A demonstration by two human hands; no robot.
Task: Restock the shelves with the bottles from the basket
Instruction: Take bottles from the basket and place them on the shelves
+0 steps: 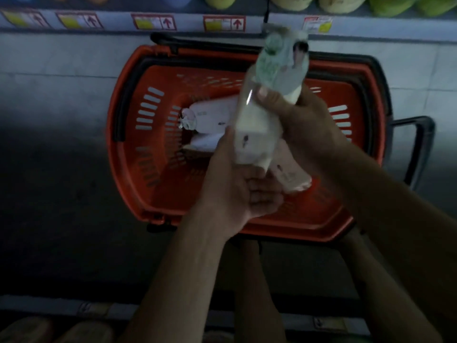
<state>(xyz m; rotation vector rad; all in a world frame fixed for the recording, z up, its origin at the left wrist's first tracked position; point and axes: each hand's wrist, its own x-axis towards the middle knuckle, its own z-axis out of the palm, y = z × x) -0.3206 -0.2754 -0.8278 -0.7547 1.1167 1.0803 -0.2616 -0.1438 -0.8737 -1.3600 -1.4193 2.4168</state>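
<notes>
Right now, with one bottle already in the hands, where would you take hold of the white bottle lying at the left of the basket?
Grip the lying bottle around its broad white body, coming straight down from above. It lies on its side in the orange basket, cap end pointing left, so the long flank faces up. The held bottle occupies the left hand and right hand.

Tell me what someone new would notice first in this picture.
First, the white plastic bottle with a green label, held up mid-frame by the left hand at its base and the right hand further up. Under it sits the orange plastic shopping basket on the floor, with more white bottles lying inside. Price tags line the shelf edge above.
</notes>
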